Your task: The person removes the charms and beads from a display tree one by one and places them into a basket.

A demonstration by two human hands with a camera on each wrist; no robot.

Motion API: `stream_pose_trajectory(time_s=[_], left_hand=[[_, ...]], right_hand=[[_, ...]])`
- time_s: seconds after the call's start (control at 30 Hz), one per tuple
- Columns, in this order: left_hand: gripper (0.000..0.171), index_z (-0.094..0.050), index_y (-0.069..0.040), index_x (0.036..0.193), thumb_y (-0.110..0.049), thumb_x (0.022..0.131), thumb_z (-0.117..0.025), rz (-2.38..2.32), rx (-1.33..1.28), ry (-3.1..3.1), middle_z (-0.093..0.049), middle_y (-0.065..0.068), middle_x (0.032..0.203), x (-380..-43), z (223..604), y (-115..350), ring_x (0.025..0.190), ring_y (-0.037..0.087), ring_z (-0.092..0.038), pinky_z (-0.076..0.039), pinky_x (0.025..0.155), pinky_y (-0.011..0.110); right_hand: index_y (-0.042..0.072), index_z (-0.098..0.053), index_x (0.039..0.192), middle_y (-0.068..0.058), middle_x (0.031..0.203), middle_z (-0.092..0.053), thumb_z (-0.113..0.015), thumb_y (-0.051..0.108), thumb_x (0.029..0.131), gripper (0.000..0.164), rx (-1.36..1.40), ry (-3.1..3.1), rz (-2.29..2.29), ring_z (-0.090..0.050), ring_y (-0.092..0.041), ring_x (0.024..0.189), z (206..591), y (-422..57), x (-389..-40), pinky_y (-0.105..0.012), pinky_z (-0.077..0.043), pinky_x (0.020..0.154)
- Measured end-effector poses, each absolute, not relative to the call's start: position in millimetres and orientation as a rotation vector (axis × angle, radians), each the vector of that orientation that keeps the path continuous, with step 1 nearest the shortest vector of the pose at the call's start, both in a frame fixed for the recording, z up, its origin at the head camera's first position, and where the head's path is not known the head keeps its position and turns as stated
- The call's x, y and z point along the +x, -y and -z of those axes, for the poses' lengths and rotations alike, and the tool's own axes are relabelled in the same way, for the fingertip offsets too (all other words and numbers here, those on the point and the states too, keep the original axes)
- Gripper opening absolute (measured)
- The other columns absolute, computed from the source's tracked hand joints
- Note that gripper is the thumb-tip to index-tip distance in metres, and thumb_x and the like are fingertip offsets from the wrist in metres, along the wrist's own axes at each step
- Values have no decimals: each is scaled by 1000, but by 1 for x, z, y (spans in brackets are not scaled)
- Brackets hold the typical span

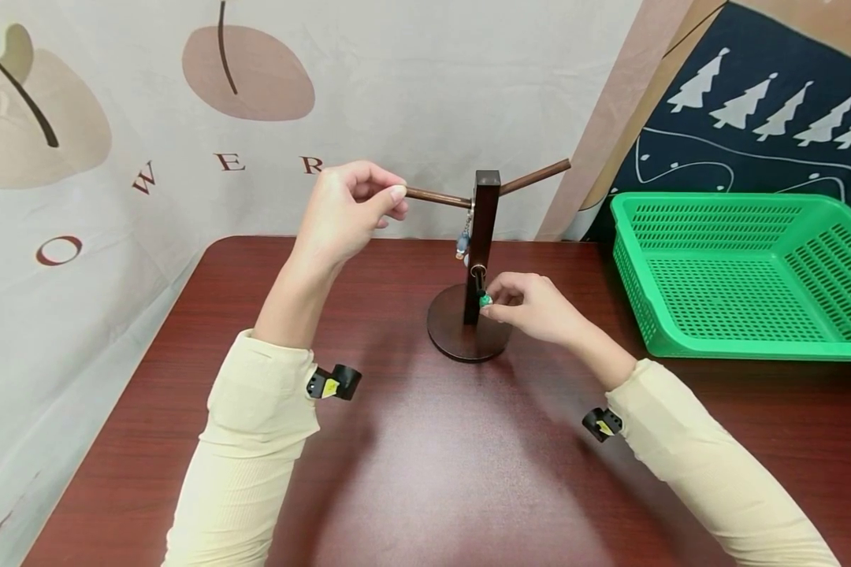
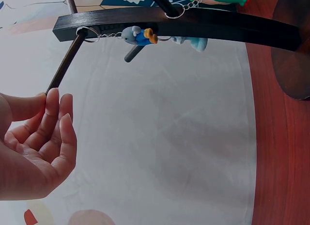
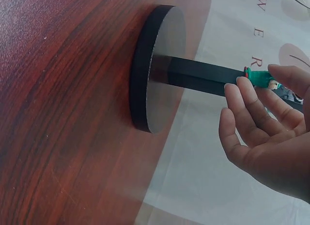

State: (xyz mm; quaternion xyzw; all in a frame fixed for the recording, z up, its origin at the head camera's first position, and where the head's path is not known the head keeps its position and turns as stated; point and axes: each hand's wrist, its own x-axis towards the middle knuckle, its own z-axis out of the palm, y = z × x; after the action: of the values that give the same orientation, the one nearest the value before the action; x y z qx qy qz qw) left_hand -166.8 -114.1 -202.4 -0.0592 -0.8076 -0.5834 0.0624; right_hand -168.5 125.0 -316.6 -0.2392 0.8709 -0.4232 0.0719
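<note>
A dark wooden stand (image 1: 486, 236) with a round base (image 1: 468, 346) and several pegs stands on the table. My left hand (image 1: 343, 209) pinches the outer end of the upper left peg (image 1: 436, 196) between thumb and fingertips. At that peg's inner end, against the post, a blue figurine keychain (image 2: 139, 36) hangs by its ring. Lower down, a green figurine keychain (image 3: 260, 78) hangs from a front peg by a ring (image 1: 478, 271). The thumb and fingertips of my right hand (image 1: 539, 303) hold the green figure. Beyond the post, a pale blue figure (image 2: 196, 43) shows partly.
A green plastic basket (image 1: 752, 346) stands at the right on the dark red table (image 1: 425, 488). Another peg (image 1: 536, 176) juts up to the right from the post. A printed cloth (image 1: 411, 71) hangs behind the table.
</note>
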Motion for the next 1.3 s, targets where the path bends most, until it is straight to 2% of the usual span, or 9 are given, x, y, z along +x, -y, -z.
stream_pose_trajectory(time_s=[0.8,1.3], left_hand=[[9,-64,2,92,-3,88,-59,1776,-182,2444,-64,5,71,-167,202,114,72,16,-63,-50,69,30],[9,-64,3,92,-3,88,-59,1772,-182,2439,-64,5,71,-168,203,115,71,15,-63,-49,65,25]], right_hand=[[10,-65,89,-1,75,-61,-68,12,82,8,-845,-2649,1192,-54,-16,71,286,-138,-159,-30,-42,60],[12,-65,89,2,75,-60,-68,13,82,8,-917,-2641,1179,-53,-14,69,275,-141,-150,-28,-42,58]])
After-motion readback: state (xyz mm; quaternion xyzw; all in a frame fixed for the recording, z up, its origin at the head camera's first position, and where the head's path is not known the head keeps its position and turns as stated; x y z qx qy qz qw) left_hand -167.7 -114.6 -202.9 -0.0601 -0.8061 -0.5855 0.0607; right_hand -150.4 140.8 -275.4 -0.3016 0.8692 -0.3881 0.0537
